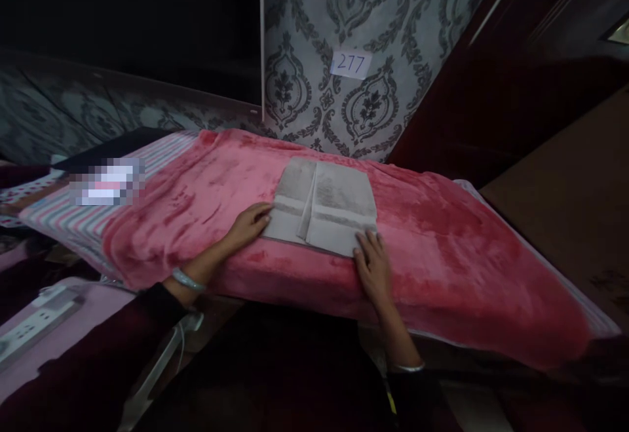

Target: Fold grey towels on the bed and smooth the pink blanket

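A grey towel (344, 191) with paler bands lies flat, its two sides folded in so that their edges meet near the middle. At that seam, one edge stands up slightly. My left hand (249, 223) is at the towel's left edge, fingers together and curved, with thumb and fingertips closed at the border. On the lower right corner rests my right hand (373, 261), its fingers apart and laid on the cloth. Beneath the towel is a pink plush blanket (442, 248), spread over the table.
A striped cloth (162, 153) shows at the left end, with a blurred-out patch (108, 183) on it. A white power strip (37, 327) lies at lower left. Behind are a dark screen (132, 25) and a wall paper marked 277 (350, 63). Dark furniture (496, 71) stands at right.
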### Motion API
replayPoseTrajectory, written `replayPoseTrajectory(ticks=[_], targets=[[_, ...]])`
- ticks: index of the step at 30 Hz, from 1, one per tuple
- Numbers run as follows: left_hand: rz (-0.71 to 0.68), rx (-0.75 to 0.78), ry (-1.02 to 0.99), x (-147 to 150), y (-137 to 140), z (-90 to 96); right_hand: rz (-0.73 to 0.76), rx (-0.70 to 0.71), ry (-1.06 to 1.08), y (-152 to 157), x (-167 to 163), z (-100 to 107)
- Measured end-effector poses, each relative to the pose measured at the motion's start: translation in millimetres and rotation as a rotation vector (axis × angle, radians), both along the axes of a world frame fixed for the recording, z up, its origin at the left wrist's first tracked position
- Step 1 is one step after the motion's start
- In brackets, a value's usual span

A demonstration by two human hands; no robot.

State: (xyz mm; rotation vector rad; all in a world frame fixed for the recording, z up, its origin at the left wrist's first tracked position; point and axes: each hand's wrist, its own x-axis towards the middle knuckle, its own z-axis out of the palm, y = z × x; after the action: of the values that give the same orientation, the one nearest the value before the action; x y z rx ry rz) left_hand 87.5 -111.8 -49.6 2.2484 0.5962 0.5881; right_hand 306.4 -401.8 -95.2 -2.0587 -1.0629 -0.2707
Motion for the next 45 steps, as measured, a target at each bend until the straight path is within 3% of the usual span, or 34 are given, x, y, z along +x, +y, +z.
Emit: replayPoseTrajectory(ticks=[3, 7, 15, 21, 24, 27, 34, 37, 40, 45], targets=[[0.117, -0.371, -0.182, 2, 1, 3.1, -0.09, 0.167, 0.205, 1, 16, -2], [0.212, -0.524, -0.195, 15, 2, 10.4, -0.123, 0.259, 0.486, 3, 40, 4], [0.25, -0.424, -0.015, 36, 11, 18.0, -0.135, 0.2, 0.687, 17, 65, 23], [0.327, -0.162, 0.156, 52, 18, 27.2, -0.288, -0.125, 0.512, 39, 75, 44], [0.336, 0.01, 0.218, 58, 20, 26.2, -0.333, -0.173, 0.469, 48, 80, 47], [0.341, 0.087, 0.249, 60, 19, 21.8, -0.37, -0.201, 0.446, 50, 83, 45], [0.385, -0.041, 0.135, 58, 19, 14.3, -0.368, -0.219, 0.465, 47, 86, 43], [0.374, -0.189, 0.09, 60, 24, 14.9, -0.351, -0.207, 0.494, 49, 88, 45], [0.37, -0.351, 0.046, 66, 28, 17.8, -0.325, -0.171, 0.546, 54, 89, 49], [0.366, -0.417, -0.028, 79, 25, 28.8, -0.246, -0.058, 0.693, 60, 88, 58]])
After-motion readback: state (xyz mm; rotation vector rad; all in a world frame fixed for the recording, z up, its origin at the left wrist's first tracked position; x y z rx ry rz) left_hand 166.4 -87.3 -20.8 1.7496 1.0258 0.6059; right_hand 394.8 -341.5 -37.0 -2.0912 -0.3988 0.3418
